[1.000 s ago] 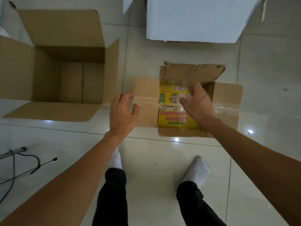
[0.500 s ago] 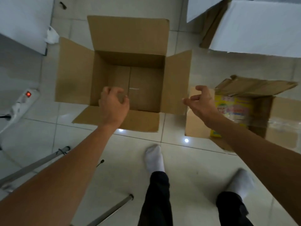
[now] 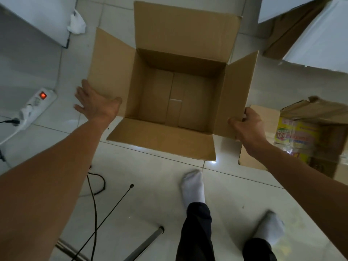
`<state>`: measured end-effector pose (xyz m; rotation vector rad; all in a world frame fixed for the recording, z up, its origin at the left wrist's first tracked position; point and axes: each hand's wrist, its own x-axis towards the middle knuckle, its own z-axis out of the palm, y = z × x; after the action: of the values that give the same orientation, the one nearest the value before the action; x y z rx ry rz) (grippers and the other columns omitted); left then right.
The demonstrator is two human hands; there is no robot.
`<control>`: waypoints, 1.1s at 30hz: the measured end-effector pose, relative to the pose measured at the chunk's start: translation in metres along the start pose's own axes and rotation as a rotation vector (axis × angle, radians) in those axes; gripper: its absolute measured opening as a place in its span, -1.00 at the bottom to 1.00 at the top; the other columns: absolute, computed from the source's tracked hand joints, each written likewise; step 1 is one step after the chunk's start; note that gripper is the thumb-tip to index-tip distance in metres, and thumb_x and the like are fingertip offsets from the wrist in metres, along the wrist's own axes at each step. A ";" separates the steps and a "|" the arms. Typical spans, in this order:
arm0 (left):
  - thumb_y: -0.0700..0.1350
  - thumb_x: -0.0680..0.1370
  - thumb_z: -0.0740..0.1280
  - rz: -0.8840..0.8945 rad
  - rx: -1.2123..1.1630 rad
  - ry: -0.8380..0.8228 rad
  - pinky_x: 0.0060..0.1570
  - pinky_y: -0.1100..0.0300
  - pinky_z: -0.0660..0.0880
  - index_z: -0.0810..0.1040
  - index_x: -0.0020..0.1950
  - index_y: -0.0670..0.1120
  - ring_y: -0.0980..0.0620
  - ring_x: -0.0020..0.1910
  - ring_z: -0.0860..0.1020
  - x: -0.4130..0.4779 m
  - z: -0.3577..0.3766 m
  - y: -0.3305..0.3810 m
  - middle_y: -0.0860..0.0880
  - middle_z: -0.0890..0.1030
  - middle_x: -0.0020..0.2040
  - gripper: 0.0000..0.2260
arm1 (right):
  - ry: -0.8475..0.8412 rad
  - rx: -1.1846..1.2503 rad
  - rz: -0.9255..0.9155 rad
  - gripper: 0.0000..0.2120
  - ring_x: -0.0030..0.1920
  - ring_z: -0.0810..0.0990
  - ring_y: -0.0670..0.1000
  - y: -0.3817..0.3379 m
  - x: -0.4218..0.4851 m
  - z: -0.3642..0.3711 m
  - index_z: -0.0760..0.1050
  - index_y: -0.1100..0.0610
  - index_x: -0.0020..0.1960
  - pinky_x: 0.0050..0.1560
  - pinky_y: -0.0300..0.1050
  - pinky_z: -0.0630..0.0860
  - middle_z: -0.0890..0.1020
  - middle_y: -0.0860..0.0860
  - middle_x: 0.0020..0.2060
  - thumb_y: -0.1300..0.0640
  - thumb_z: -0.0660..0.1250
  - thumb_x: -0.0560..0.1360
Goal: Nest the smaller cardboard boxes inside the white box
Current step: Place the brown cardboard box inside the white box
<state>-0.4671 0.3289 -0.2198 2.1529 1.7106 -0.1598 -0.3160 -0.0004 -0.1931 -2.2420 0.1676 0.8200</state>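
Brown corrugated cardboard box [image 3: 175, 95], four flaps spread, stands empty on glossy tiled floor [image 3: 150, 185]. Left hand [image 3: 96, 104] splayed flat by left flap edge. Right hand [image 3: 248, 127] pinches right flap corner. Smaller torn box [image 3: 308, 136] beside right: yellow packets, print unreadable. White box [image 3: 320, 40] far right.

brown boxes [image 3: 177, 95]: 2 (one printed) | white box [image 3: 318, 42]: 1 | hands [image 3: 96, 104]: 2

White box [image 3: 318, 40] — cropped top and right
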 end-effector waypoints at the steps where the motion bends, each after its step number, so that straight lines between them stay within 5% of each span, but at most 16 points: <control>1: 0.04 0.34 0.48 -0.008 -0.051 -0.008 0.44 -0.16 0.00 -0.02 0.51 -0.10 -0.17 0.47 0.15 0.003 -0.003 -0.002 -0.19 0.18 0.50 -0.07 | -0.009 -0.003 0.003 -0.80 -0.21 0.56 -0.03 -0.001 0.000 0.001 0.43 0.09 0.07 -0.09 0.08 0.62 0.57 0.01 -0.10 0.16 0.32 0.46; 6: -0.03 0.39 0.41 0.027 -0.172 0.083 0.13 0.04 0.43 0.38 0.28 -0.12 -0.12 0.08 0.53 0.001 -0.012 -0.004 -0.10 0.56 0.15 -0.49 | -0.032 -0.052 0.008 -0.78 -0.31 0.52 -0.06 -0.007 0.002 0.009 0.44 0.15 0.13 -0.25 -0.01 0.60 0.55 -0.02 -0.19 0.15 0.29 0.50; 10: -0.02 0.49 0.34 0.099 -0.213 0.118 -0.32 0.23 0.31 0.47 -0.05 -0.12 -0.01 -0.31 0.45 -0.011 -0.010 0.003 -0.02 0.52 -0.21 -0.82 | -0.053 -0.133 0.016 -0.72 -0.25 0.53 0.03 -0.020 0.005 0.015 0.42 0.16 0.20 -0.13 0.07 0.61 0.52 0.05 -0.07 0.06 0.23 0.54; 13: -0.02 0.52 0.29 0.110 -0.168 0.111 -0.42 0.25 0.23 0.47 -0.18 -0.11 0.01 -0.39 0.43 -0.011 -0.010 0.010 0.00 0.48 -0.34 -0.82 | -0.019 -0.165 0.011 -0.71 -0.09 0.58 0.18 -0.031 0.010 0.016 0.45 0.22 0.17 0.02 0.19 0.58 0.54 0.10 -0.08 0.07 0.19 0.56; 19: 0.02 0.58 0.23 0.178 -0.059 0.050 -0.28 0.16 0.29 0.48 -0.26 -0.08 -0.02 -0.37 0.44 -0.010 -0.016 0.016 -0.03 0.50 -0.35 -0.73 | 0.000 -0.088 0.062 -0.83 -0.09 0.62 0.24 -0.038 0.013 0.014 0.46 0.21 0.04 0.01 0.19 0.59 0.61 0.22 -0.05 0.13 0.19 0.56; 24: 0.00 0.60 0.21 0.264 -0.113 0.073 -0.44 0.26 0.17 0.39 -0.36 -0.04 0.13 -0.46 0.38 -0.024 -0.024 0.019 0.07 0.40 -0.47 -0.67 | -0.008 0.057 0.092 -0.90 0.01 0.61 0.32 -0.039 0.001 0.008 0.46 0.17 -0.04 0.03 0.31 0.55 0.62 0.29 -0.03 0.14 0.22 0.56; 33: 0.00 0.60 0.22 0.394 -0.296 0.084 -0.48 0.28 0.21 0.29 -0.47 0.02 0.10 -0.59 0.32 -0.067 -0.059 0.027 0.06 0.34 -0.57 -0.58 | 0.057 -0.066 -0.014 -0.85 -0.29 0.53 0.14 -0.057 -0.024 -0.045 0.46 0.17 -0.12 -0.24 -0.02 0.49 0.54 0.13 -0.32 0.13 0.20 0.56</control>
<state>-0.4668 0.2847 -0.1377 2.2366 1.2239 0.2771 -0.2926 0.0074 -0.1206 -2.3273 0.1530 0.7650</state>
